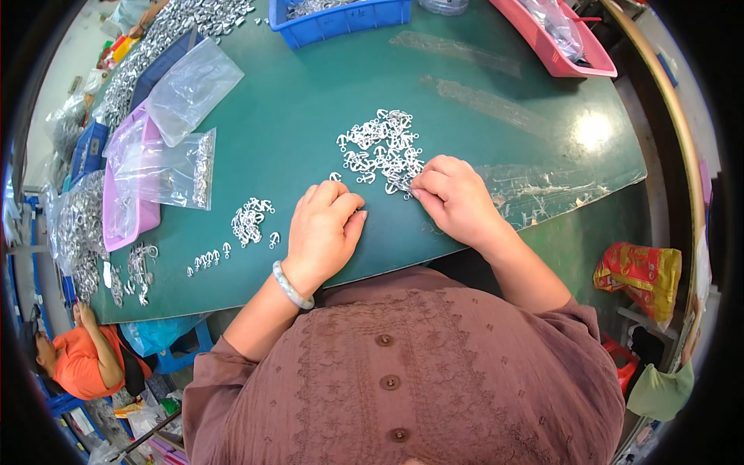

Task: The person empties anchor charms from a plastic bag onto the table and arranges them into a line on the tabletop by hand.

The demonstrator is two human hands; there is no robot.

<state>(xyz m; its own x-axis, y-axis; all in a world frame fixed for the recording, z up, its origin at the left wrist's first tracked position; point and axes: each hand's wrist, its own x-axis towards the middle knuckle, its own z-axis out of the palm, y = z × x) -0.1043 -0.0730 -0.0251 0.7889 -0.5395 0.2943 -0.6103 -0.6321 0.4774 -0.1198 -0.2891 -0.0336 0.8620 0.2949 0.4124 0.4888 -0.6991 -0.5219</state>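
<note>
A loose pile of silver anchor charms (384,147) lies on the green tabletop in front of me. At the pile's lower right edge, my right hand (457,200) is closed in a pinch on an anchor charm. My left hand (324,225), a pale bangle on its wrist, rests on the table with fingers curled together; whatever they may hold is hidden. One single charm (335,177) lies just beyond its knuckles. Left of that hand are a smaller heap of anchor charms (248,223), a lone charm (274,240) and a short row of charms (208,260).
At the left stand a pink basket (147,217) with clear bags and further metal pieces (141,271). A blue bin (341,25) is at the far edge, a red basket (577,58) at far right. Another person in orange (89,364) sits at lower left.
</note>
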